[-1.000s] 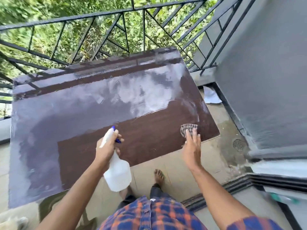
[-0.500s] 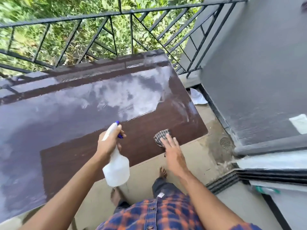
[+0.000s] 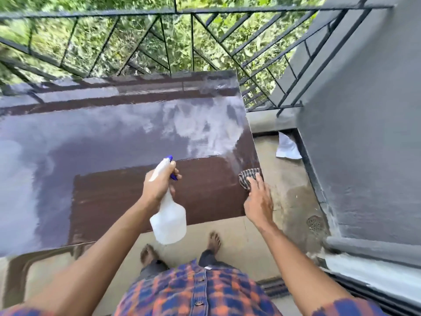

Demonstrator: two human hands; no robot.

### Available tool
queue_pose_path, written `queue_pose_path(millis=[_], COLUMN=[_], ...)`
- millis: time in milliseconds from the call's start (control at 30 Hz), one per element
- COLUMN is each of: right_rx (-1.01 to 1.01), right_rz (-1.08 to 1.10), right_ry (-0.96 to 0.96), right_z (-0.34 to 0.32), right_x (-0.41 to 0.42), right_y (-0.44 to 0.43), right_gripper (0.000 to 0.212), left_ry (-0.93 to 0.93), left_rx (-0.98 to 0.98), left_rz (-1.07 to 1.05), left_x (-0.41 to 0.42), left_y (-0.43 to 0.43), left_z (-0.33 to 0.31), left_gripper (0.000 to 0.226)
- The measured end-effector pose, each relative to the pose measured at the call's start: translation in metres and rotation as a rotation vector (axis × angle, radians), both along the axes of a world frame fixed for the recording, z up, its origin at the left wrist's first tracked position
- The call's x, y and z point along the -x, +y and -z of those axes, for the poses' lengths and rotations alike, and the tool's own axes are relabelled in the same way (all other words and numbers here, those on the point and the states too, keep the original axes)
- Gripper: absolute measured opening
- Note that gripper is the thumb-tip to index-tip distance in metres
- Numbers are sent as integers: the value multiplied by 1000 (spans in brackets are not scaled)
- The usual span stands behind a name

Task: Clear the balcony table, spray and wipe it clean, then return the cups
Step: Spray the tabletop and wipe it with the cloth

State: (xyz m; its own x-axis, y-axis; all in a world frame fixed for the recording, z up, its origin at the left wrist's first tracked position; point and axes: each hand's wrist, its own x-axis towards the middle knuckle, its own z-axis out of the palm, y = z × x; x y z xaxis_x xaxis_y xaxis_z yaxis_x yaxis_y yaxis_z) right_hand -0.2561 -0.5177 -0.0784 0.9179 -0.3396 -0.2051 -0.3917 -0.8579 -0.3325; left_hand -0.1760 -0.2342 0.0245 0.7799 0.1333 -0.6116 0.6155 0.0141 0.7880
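The glossy dark brown table (image 3: 114,197) fills the middle of the view and mirrors the sky. My left hand (image 3: 157,185) grips the neck of a white spray bottle (image 3: 168,220) with a blue trigger, held over the table's near edge. A checked cloth (image 3: 247,177) lies at the table's right edge, and my right hand (image 3: 258,201) presses it flat with straight fingers. No cups are in view.
A black metal railing (image 3: 193,42) runs behind the table with greenery beyond. A grey wall (image 3: 364,133) stands on the right. On the floor lie a white paper scrap (image 3: 287,148) and a floor drain (image 3: 315,223). My bare feet stand below the table edge.
My right hand slid the cloth left along the near edge, then back right to the table's right edge. The left hand kept the spray bottle in the same grip.
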Motion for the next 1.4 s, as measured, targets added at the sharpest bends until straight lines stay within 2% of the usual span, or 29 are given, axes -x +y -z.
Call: queue_pose_path(millis=[100, 233, 367, 500, 633, 800, 867, 1000, 1133, 1200, 1300, 1400], right_rx=[-37, -78, -64, -26, 9, -8, -61, -116, -75, -43, -42, -67], right_rz=[-58, -263, -463, -325, -201, -51, -60, -270, -510, -453, -196, -74], right_ry=[-17, -33, -81, -60, -39, -33, -55, -37, -62, -43, -2, -6], right_z=[-1, 2, 8, 8, 6, -5, -11, -4, -4, -5, -3, -7], right_x=[-30, -40, -21, -10, -45, -105, -116, -103, -76, -68, -82, -119], right_y=[27, 62, 33, -30, -53, 5, 43, 88, 48, 17, -21, -20], right_gripper=[60, 63, 73, 71, 68, 69, 68, 70, 74, 74, 73, 70], left_ry=[-31, -41, -22, -21, -7, -42, -40, -18, -19, -22, -25, -35], left_rx=[8, -11, -66, -34, -2, 24, 31, 49, 76, 74, 59, 48], left_rz=[-20, -15, 32, 23, 11, 26, 29, 28, 7, 7, 0, -12], left_x=[-2, -9, -19, -27, -40, -56, -61, -72, -82, -86, -91, -97], left_y=[-19, -34, -42, -43, -40, -31, -27, -17, -4, 3, 13, 19], left_z=[-2, -4, -11, -15, -19, -18, -15, -8, -4, -3, -4, -4], left_gripper=[34, 33, 31, 29, 30, 31, 31, 30, 29, 30, 30, 29])
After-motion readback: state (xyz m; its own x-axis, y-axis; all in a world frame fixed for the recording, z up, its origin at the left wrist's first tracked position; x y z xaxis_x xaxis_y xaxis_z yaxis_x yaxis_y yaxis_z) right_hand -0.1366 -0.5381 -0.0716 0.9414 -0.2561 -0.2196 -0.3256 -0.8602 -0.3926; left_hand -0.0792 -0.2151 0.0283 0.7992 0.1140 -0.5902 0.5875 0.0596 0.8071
